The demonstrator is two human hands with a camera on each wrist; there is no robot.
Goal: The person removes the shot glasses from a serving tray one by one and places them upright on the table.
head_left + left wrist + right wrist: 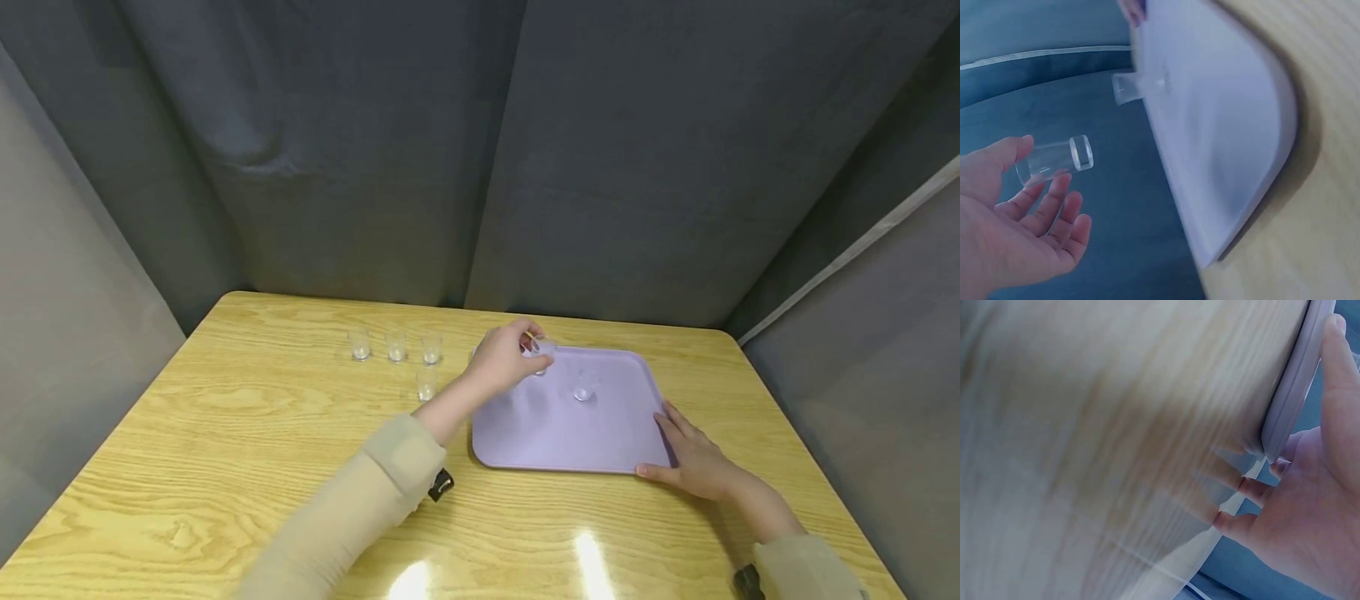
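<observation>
— Grey curtains hang round three sides of my view, and a pale wooden table (247,433) fills the bottom of it. What do you have on it?

— I see a lilac tray (555,433) lying flat, right of the middle. My left hand (504,360) is over its far left corner, fingers and thumb curled round a small clear cup (542,353); the left wrist view shows that cup (1054,161) lying between thumb and fingertips.

— And the other one?

— My right hand (693,458) rests against the tray's near right corner, fingers straight along the edge, thumb along the near rim. It presses, it does not clasp.

— Anything else in the tray?

— One more clear cup (585,387), upright, near the middle. Four spare cups (396,357) stand on the bare table to the tray's left, three in a row and one nearer me.
</observation>
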